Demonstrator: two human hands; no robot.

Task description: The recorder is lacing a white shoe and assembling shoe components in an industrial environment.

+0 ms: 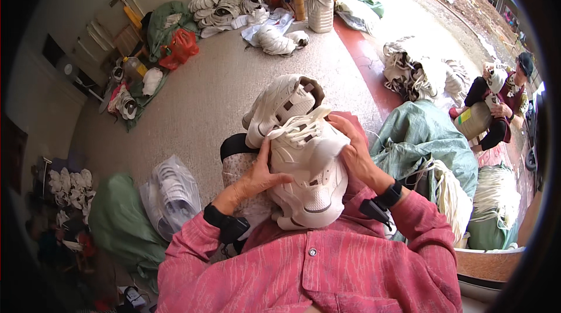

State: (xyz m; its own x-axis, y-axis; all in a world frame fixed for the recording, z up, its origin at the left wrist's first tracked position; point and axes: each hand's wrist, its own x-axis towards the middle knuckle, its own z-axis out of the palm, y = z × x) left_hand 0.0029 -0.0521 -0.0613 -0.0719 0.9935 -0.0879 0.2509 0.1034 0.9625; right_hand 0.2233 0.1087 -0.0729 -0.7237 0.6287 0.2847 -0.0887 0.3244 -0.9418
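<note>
On my lap rests a cluster of white shoe uppers, overlapping one another. The laced shoe upper (295, 145) in the middle is between my two hands, with pale laces across its top. My left hand (259, 174) grips its left side, thumb laid over the front. My right hand (357, 152) holds the right side, fingers curled at the edge and partly hidden. Nearest my body, another white shoe upper (315, 199) shows its perforated toe. Beyond the hands lies a further shoe upper (279, 105) with a dark lining.
At my right stand a green sack (429, 138), a hank of white laces (449, 196) and another lace bundle (495, 196). A clear plastic bag of uppers (170, 190) and a green bag (120, 219) sit left. Shoe piles (219, 12) lie far off. A seated person (505, 100) handles uppers at far right.
</note>
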